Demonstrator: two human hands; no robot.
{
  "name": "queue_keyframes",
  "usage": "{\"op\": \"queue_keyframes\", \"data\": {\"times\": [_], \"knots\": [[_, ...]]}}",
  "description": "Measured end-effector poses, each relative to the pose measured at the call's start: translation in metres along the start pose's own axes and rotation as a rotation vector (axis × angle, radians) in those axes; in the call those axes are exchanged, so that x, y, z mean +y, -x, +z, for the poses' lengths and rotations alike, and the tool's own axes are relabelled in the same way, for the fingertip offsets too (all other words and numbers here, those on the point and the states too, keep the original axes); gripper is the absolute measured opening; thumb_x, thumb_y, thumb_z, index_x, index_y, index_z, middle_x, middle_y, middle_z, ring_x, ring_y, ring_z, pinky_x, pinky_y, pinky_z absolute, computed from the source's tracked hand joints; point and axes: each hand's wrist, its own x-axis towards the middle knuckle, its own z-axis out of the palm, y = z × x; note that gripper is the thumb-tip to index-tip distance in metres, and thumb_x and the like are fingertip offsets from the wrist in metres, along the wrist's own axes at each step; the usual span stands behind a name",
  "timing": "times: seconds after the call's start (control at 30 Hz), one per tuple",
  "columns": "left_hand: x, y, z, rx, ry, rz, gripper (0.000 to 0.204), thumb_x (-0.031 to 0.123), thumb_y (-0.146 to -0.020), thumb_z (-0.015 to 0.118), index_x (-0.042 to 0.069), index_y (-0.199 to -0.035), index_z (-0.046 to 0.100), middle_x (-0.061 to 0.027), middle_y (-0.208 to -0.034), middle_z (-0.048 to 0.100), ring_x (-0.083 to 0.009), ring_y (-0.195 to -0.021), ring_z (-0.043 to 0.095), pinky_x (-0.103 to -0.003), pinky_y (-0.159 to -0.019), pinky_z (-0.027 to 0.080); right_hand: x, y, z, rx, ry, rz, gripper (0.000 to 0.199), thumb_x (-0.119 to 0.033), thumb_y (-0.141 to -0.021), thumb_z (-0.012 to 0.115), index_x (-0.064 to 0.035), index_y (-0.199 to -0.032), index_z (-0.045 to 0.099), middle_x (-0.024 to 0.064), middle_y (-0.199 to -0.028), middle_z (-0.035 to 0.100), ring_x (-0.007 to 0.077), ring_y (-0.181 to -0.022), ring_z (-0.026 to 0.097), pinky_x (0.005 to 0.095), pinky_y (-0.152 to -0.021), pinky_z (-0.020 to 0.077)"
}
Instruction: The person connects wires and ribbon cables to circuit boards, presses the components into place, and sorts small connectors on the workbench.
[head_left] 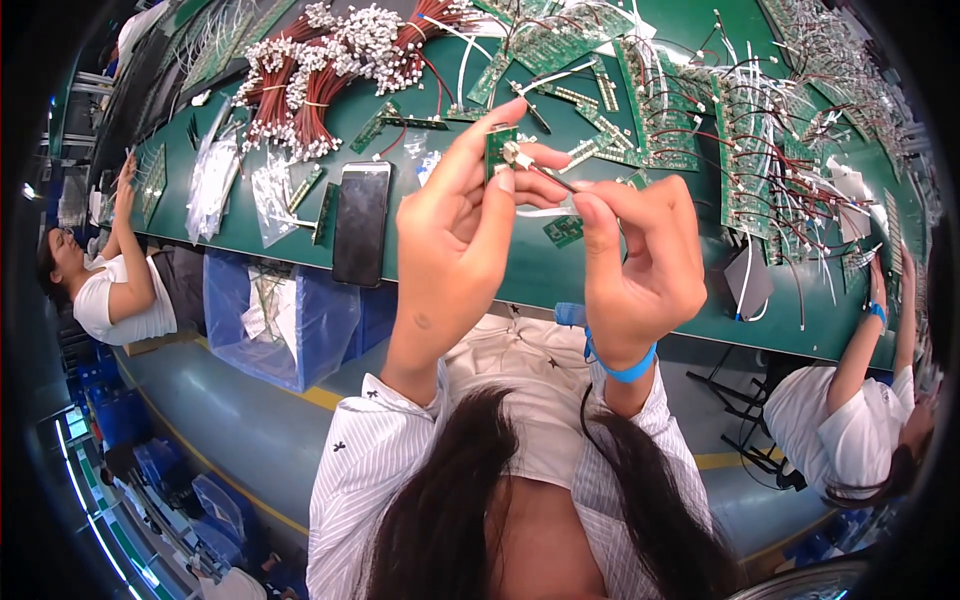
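Between the thumb and fingers of my left hand [455,215] is a small green circuit board [498,148], raised above the table's near edge. A white connector [515,155] sits against the board's face, and a dark and red cable [545,174] runs from it toward my right hand [640,250]. My right thumb and forefinger pinch that cable. A whitish strip [545,212] also passes below the cable near my right fingertips; where it ends is hidden. A blue wrist strap [625,368] circles my right wrist.
A black phone [361,222] lies left of my left hand on the green table [420,145]. Bundled red cables [305,95] are behind it, clear bags [215,175] farther left. Wired board panels [745,150] fill the right. A lined blue bin [270,325] stands below; co-workers [125,290] sit both sides.
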Motion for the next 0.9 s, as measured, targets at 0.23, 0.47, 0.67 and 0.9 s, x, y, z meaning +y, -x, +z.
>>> {"op": "queue_keyframes", "data": {"times": [0.23, 0.47, 0.67, 0.9], "knots": [[-0.005, -0.001, 0.001, 0.029, -0.031, 0.001, 0.036, -0.005, -0.088, 0.035, -0.007, -0.123, 0.039, -0.0138, -0.096, 0.058, -0.0133, -0.080, 0.059, -0.025, -0.074, 0.049, 0.004, -0.001, -0.002, -0.062, 0.116, -0.083, 0.018, 0.003, -0.064, 0.071, -0.0013, -0.080, 0.063, 0.0038, -0.061, 0.047, 0.0143, -0.051, 0.042, 0.0253, -0.043, 0.0320], [-0.009, -0.005, -0.013, -0.016, -0.305, -0.009, 0.037, -0.007, -0.083, 0.040, -0.002, -0.120, 0.046, -0.0113, -0.088, 0.062, -0.0092, -0.074, 0.058, -0.023, -0.065, 0.047, 0.016, -0.002, 0.002, -0.160, 0.236, -0.430, 0.029, 0.004, -0.061, 0.072, -0.0046, -0.088, 0.067, 0.0027, -0.061, 0.041, 0.0146, -0.052, 0.039, 0.0255, -0.044, 0.0324], [-0.019, 0.005, -0.018, -0.083, -0.395, 0.024, 0.040, -0.003, -0.079, 0.045, -0.001, -0.118, 0.046, -0.0203, -0.092, 0.059, -0.0327, -0.082, 0.058, -0.035, -0.073, 0.046, 0.014, 0.007, -0.002, -0.187, 0.353, -0.431, 0.021, 0.005, -0.066, 0.068, -0.0009, -0.086, 0.065, 0.0079, -0.063, 0.046, 0.0221, -0.054, 0.041, 0.0311, -0.047, 0.0349], [-0.036, 0.016, -0.006, -0.086, -0.526, 0.117, 0.040, 0.001, -0.076, 0.049, -0.010, -0.114, 0.041, -0.0240, -0.095, 0.053, -0.0381, -0.086, 0.054, -0.040, -0.075, 0.045, 0.026, 0.016, 0.003, -0.341, 0.366, -0.241, 0.010, 0.003, -0.075, 0.061, 0.0021, -0.085, 0.060, 0.0096, -0.067, 0.046, 0.0222, -0.052, 0.042, 0.0340, -0.046, 0.0323]]}}
